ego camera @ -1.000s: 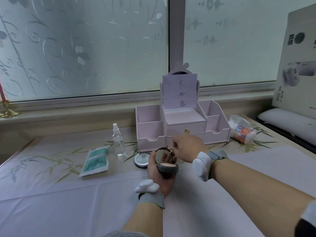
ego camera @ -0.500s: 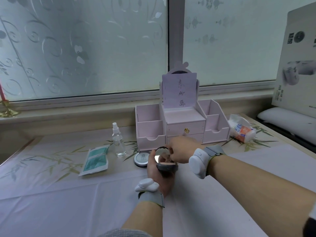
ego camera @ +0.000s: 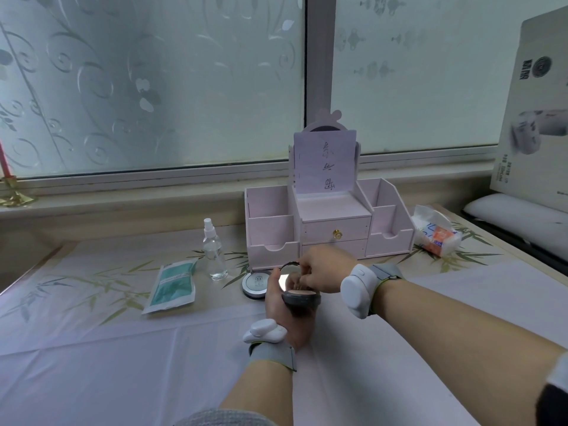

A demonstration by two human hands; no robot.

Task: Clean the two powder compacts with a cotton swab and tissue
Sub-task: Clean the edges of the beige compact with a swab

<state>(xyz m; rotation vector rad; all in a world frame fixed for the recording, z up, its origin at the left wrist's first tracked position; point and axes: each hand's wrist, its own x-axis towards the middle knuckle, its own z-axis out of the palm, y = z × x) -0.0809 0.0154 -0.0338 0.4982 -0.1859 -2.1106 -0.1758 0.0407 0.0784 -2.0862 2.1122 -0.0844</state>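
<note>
a table (ego camera: 92, 364) under a pale cloth printed with bamboo leaves runs up to a frosted window (ego camera: 153, 87).

my left hand (ego camera: 284, 322) holds the open compact (ego camera: 301, 298) above the cloth, near the table's middle, fingers curled round its dark round base from below. the base lies about level, its pan of beige powder facing up. the lid stands up from the far left edge, where the hinge is, and its mirror faces right and back toward me.

my right hand (ego camera: 322, 272) comes in from the right, fingers bunched, tips at the mirror just above the pan. whether they pinch anything i cannot tell; it is too small to see.

the second compact (ego camera: 256, 282) lies shut and flat on the table, just left of my left hand, lid up.

behind it stands a pink organizer (ego camera: 335, 229): two drawers shut, and a written sheet propped upright on top. left of it a spray bottle (ego camera: 215, 253) stands upright with clear liquid in it, and a green packet (ego camera: 173, 284) lies flat beside the bottle. right of the organizer lies a tissue pack (ego camera: 436, 235), white tissue showing at its top.
</note>
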